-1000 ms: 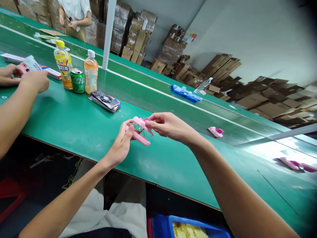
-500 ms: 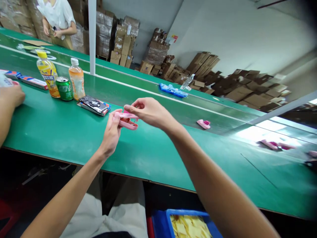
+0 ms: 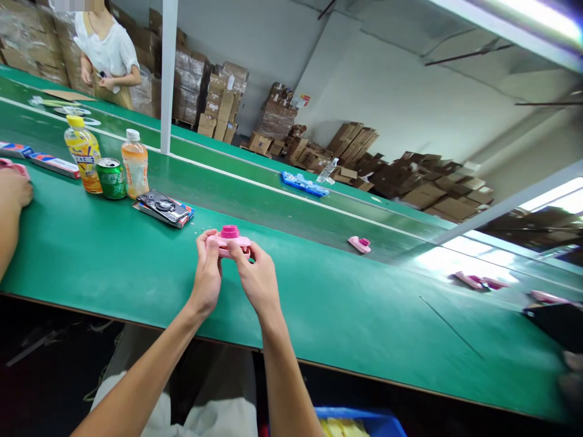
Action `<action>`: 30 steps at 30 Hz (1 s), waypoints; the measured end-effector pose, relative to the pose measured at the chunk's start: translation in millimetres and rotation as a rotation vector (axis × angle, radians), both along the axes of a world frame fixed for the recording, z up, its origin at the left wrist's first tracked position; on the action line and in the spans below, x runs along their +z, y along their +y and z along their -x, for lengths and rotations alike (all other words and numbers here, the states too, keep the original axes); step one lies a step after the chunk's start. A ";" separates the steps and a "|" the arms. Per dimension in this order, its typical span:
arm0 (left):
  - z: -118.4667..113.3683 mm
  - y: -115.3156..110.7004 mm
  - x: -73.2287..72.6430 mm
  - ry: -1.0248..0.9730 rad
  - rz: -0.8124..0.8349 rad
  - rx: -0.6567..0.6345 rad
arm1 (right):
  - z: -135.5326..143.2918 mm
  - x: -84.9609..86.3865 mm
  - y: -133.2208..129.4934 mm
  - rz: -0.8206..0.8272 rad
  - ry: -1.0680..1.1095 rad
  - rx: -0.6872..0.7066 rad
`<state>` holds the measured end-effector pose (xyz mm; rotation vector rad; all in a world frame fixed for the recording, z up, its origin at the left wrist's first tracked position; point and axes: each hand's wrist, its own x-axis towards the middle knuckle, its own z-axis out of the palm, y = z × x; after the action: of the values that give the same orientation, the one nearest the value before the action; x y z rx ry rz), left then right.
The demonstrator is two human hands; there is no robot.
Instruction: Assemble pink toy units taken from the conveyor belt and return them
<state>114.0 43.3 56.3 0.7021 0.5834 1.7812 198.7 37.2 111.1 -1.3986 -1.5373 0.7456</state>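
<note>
A pink camera-shaped casing (image 3: 234,242) with a darker pink round part on top is held level above the green table (image 3: 173,267). My left hand (image 3: 207,273) grips its left end, fingers closed round it. On the right end, my right hand (image 3: 257,276) is closed too, thumb pressed to the near side. A narrow gap shows between the casing's upper and lower parts. Just left of it, a phone (image 3: 163,205) lies on a flat box.
Two drink bottles (image 3: 84,156) (image 3: 135,165) and a green can (image 3: 112,178) stand at the left. Another person's hand (image 3: 16,185) is at the left edge. Pink casing (image 3: 360,244) and blue parts (image 3: 304,183) lie beyond. A blue bin (image 3: 382,422) sits below the table edge.
My right hand has come down from above onto the casing's right end. The casing, earlier tilted with its parts wider apart, is now level and more closed. The view has shifted.
</note>
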 end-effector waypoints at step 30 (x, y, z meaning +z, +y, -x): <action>16.1 -17.1 -28.3 -0.120 0.181 -0.060 | -1.9 -77.5 -28.2 -0.150 0.134 -0.018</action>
<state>97.9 26.2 28.0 0.4803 0.6265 1.6782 200.6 8.9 33.6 -1.2260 -1.4444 0.6842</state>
